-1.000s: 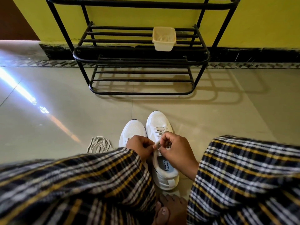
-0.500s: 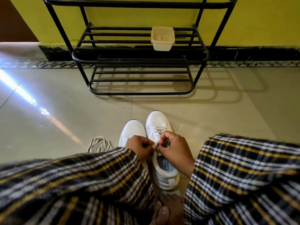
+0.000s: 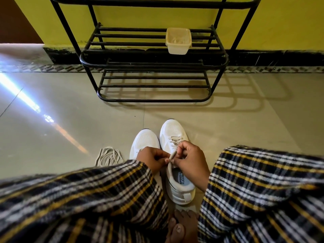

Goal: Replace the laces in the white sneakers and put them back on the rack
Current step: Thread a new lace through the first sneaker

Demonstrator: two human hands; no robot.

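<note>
Both the left hand (image 3: 152, 159) and right hand (image 3: 190, 159) pinch a lace (image 3: 172, 155) above the right sneaker (image 3: 177, 165).

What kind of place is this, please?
Probably a home entryway or hallway: a black metal shoe rack stands against a yellow wall on a tiled floor, and white sneakers sit before it.

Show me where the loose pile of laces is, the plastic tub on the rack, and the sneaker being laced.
loose pile of laces (image 3: 109, 156), head view, middle of the bundle.
plastic tub (image 3: 178, 48), head view, front wall.
sneaker being laced (image 3: 172, 129), head view, toe cap.
</note>
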